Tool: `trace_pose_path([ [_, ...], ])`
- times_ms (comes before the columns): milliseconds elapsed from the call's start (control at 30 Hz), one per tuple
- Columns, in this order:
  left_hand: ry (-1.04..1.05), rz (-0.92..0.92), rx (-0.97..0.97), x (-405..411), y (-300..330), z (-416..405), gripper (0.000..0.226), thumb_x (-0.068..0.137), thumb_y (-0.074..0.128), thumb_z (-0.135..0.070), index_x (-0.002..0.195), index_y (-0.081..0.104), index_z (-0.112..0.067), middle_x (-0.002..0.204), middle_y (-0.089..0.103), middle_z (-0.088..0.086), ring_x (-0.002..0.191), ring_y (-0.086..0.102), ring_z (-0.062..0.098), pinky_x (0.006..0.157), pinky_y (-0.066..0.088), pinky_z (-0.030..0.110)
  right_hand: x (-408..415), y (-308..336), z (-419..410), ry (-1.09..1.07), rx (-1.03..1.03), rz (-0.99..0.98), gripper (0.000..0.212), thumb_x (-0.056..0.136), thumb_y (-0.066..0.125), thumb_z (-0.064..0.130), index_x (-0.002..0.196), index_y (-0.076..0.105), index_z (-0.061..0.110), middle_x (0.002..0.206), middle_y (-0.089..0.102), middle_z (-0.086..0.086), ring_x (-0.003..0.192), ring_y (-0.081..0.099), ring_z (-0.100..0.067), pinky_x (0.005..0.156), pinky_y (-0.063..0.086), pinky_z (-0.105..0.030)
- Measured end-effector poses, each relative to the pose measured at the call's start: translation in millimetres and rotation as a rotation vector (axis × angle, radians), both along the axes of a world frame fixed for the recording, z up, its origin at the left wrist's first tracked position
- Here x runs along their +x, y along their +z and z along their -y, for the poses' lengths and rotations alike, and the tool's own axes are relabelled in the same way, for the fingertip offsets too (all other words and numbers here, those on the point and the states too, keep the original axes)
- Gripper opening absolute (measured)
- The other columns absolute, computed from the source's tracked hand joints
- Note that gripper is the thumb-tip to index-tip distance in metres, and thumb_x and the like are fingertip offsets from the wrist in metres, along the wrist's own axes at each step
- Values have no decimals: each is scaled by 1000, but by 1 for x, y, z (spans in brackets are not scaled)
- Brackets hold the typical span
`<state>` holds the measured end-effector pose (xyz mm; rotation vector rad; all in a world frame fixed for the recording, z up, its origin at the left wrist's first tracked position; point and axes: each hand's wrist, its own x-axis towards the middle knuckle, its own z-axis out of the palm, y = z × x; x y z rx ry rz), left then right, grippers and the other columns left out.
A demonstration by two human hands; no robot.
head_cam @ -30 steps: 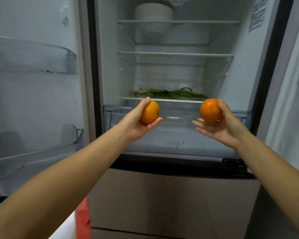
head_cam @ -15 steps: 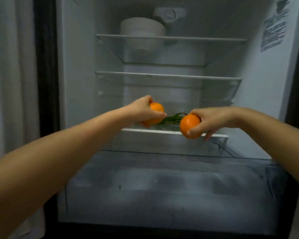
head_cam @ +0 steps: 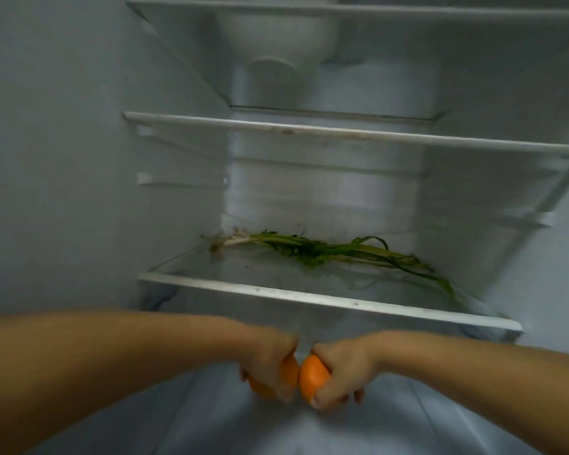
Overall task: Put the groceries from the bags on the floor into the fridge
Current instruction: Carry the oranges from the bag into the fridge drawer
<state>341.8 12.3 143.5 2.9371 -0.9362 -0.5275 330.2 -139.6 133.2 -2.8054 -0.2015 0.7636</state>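
Observation:
I look into the open fridge from close up. My left hand (head_cam: 270, 366) grips an orange (head_cam: 288, 372) from above. Right beside it, my right hand (head_cam: 345, 372) grips a second orange (head_cam: 311, 376). The two oranges touch or nearly touch. Both hands are low, below the front edge of the bottom glass shelf (head_cam: 326, 298) and above the pale crisper drawer (head_cam: 211, 418). The bags are out of view.
A bunch of green herbs (head_cam: 326, 251) lies across the back of the bottom glass shelf. An empty middle shelf (head_cam: 342, 134) sits above it. A white bowl (head_cam: 276, 27) stands on the top shelf. Fridge walls close in on both sides.
My view has moved closer into the fridge. Both hands have dropped from shelf height to below the bottom shelf and come together, still holding the oranges.

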Motion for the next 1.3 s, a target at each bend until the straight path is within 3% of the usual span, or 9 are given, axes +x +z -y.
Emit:
trace_pose_path([
  [133,-17,71,-63,9,-21,-11,52,74,73,-34,113,47,-12,115,60,13,101,60,30,88,50,37,-5,-8,3,-15,81,56,40,87,64,26,112,35,15,86,54,-2,67,55,-11,50,48,-19],
  [333,-19,61,88,0,-2,-6,77,83,66,-45,143,28,-15,143,36,12,128,43,30,103,39,39,-16,20,-9,-43,-21,-20,88,85,67,40,148,8,28,137,43,-11,100,58,-23,76,56,-36],
  [433,-35,47,172,-12,27,-6,81,86,62,-48,148,19,-19,151,26,11,136,34,32,109,35,42,-27,47,-19,-82,-161,-18,98,85,65,42,151,-6,28,153,27,-13,126,48,-33,91,53,-46],
  [667,-43,114,178,-72,87,-39,54,90,57,-44,134,49,-16,134,50,7,120,50,26,104,44,46,-91,107,-60,-110,-303,50,72,92,57,39,150,21,14,147,38,-13,119,56,-33,92,52,-48],
  [767,-22,323,35,-103,102,-67,34,90,58,-34,117,62,-14,113,64,11,99,61,27,93,51,44,-128,121,-79,-28,-250,260,45,97,49,35,133,46,9,112,61,-10,97,67,-26,73,56,-35],
  [867,2,538,-107,-141,107,-97,27,89,55,-29,109,67,-15,109,67,8,99,62,28,86,50,32,-169,126,-97,4,-201,503,32,97,45,26,114,60,4,93,69,-7,68,66,-19,60,55,-28],
  [1033,134,660,-326,-204,101,-148,22,90,52,-29,106,63,-20,106,64,6,100,59,29,80,49,33,-237,126,-119,45,-260,875,26,94,46,31,111,60,17,109,65,-7,88,56,-24,69,44,-30],
  [1167,221,670,-357,-260,98,-185,20,90,51,-32,103,62,-22,101,62,3,95,58,27,82,52,36,-281,116,-135,92,-238,915,27,94,45,34,113,58,22,114,62,-6,99,56,-27,70,38,-30],
  [1300,282,637,-401,-321,85,-223,18,92,51,-31,101,62,-20,95,58,-1,88,56,19,80,50,34,-321,97,-169,178,-137,908,27,94,45,34,113,60,21,106,61,-2,80,55,-19,61,39,-27],
])
